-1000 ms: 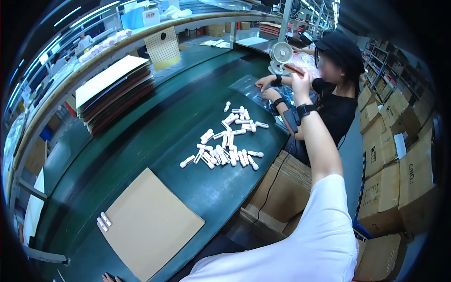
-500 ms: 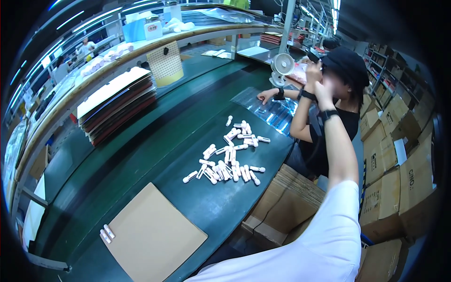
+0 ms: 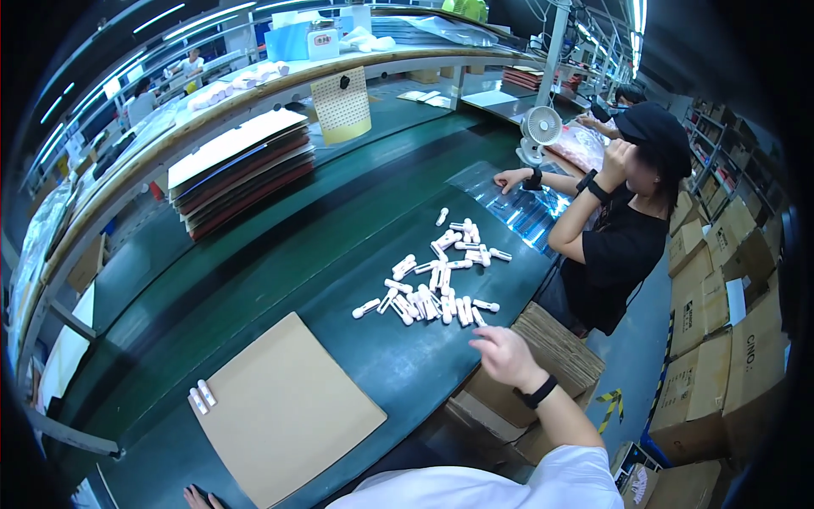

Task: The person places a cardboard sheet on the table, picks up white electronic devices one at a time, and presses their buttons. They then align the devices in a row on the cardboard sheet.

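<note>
White plastic pieces at frame centre now have the right hand, lowered from overhead, hovering empty with fingers loosely spread.

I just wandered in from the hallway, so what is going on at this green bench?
The person's right hand reaches over the green bench toward a loose pile of small white tubes, fingers spread and holding nothing. Only the left hand fingertips show, beside a tan cardboard sheet. A co-worker in black sits alongside.
</note>
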`<state>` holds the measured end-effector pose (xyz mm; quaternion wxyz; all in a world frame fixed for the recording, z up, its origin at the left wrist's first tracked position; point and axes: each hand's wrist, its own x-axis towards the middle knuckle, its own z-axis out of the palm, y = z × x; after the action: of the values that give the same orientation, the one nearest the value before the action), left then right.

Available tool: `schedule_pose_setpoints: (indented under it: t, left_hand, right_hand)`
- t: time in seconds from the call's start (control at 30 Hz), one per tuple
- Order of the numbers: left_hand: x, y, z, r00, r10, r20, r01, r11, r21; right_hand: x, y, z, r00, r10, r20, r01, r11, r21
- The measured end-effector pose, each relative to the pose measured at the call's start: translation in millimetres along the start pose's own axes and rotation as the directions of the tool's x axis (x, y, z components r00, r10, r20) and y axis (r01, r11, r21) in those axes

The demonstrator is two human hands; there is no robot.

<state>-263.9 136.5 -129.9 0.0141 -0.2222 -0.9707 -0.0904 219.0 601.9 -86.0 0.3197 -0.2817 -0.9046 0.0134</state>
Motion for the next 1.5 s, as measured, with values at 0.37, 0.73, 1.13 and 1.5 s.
schedule_pose_setpoints:
  t: [0.37,0.73,1.13,1.5]
  left_hand:
    - [-5.8,-7.5,5.7,0.999,0.015,-0.042,-0.013,0.999,0.041]
    - [16.8,-57.7,63.9,0.993,-0.031,-0.118,0.043,0.994,0.101]
    - [11.4,-53.5,57.8,0.991,-0.012,-0.132,0.013,1.000,0.004]
    - [10.2,-55.7,58.9,0.990,-0.013,-0.140,0.020,0.999,0.047]
  right_hand:
    - [11.9,-51.3,55.2,0.989,0.075,-0.126,-0.040,0.964,0.263]
    - [-15.6,-117.0,134.5,0.948,0.317,-0.003,-0.290,0.872,0.393]
    - [-20.0,-122.6,142.4,0.956,0.274,-0.102,-0.239,0.932,0.271]
    - [-19.8,-125.8,142.6,0.954,0.262,-0.145,-0.220,0.942,0.253]
